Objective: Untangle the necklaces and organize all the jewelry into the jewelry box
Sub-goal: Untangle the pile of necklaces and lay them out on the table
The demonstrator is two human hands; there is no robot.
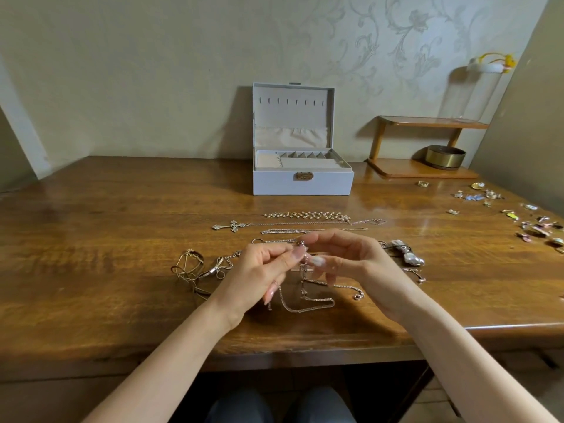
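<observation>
Left hand [258, 271] and right hand [351, 257] pinch one knot [302, 248] in the silver chain [300, 311].
Fingertips [293, 255] meet on the knot, held just above the table [122, 239]; the slack drops straight down from the grip and loops on the wood between the wrists, nearer the left. The open jewelry box [302, 183] stands well beyond, past the laid-out necklaces [305, 215].

My arms are bare down to my left hand [259, 270] and right hand [345, 257]. My nails [317, 260] are long, rounded and painted a pale, glossy pink. A thin ring [275, 282] circles one left finger. Nearest me, grey-blue jeans [238, 407] cover my knees.
</observation>
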